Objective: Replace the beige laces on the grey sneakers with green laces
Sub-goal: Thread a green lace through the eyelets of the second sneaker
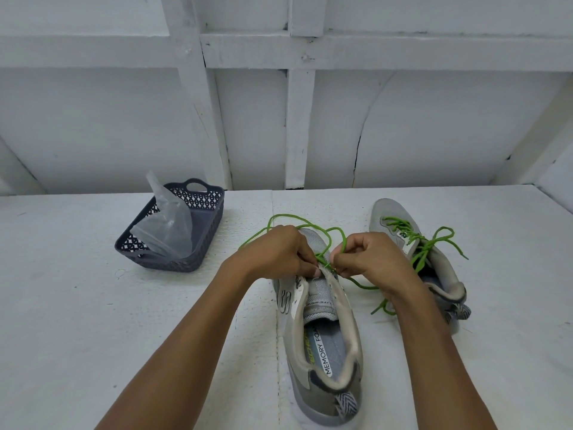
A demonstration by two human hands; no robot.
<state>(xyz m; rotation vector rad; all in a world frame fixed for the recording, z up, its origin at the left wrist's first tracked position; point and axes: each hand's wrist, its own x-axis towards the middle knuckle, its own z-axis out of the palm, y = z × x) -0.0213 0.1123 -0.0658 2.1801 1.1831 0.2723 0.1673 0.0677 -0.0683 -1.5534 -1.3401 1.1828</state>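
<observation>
A grey sneaker [325, 346] lies in front of me, heel toward me and toe pointing away. A green lace [339, 234] runs through its lower eyelets and loops loosely over the toe and off to the right. My left hand [280, 252] pinches the lace at the left eyelet row. My right hand [369, 259] pinches another part of the lace at the right eyelet row. Farther right stands a second grey sneaker [412, 243], laced in green with a tied bow. No beige laces are in view.
A dark blue woven plastic basket [204, 218] sits at the back left of the white table [93, 305], with a clear plastic bag [167, 225] sticking out of it. A white panelled wall rises right behind the table.
</observation>
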